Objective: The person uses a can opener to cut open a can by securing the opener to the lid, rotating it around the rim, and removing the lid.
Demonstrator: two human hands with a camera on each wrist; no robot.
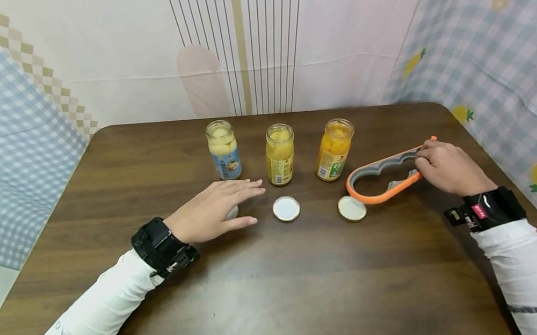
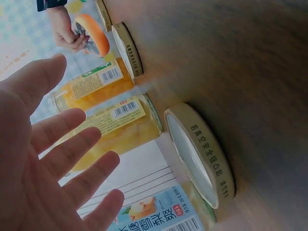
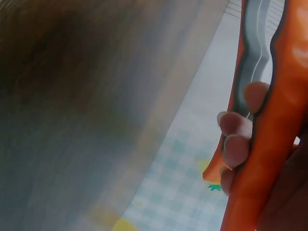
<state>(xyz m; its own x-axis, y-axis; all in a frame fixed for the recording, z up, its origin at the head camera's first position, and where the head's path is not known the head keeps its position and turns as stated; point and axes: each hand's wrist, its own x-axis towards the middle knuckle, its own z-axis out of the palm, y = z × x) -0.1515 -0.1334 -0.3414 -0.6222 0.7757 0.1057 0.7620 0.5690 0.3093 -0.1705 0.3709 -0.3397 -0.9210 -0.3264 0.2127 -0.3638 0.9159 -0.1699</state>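
My left hand [image 1: 216, 207] is held with its fingers straight over a lid [image 1: 233, 212] that it partly hides in the head view. In the left wrist view, that lid [image 2: 211, 159] lies on the table beyond the fingertips. My right hand [image 1: 450, 167] grips the handle end of an orange and grey jar opener [image 1: 373, 199]. The opener's rounded loop overlaps the edge of the right lid [image 1: 352, 209]. Three lidless glass jars of fruit stand behind: a blue-labelled one [image 1: 227, 163], a yellow one [image 1: 279, 155] and an orange one [image 1: 334, 153].
A third lid [image 1: 286, 209] lies white side up in front of the middle jar. The dark wooden table [image 1: 282, 306] ends at a back edge just behind the jars. Patterned cloth [image 1: 491, 60] hangs around the back and sides.
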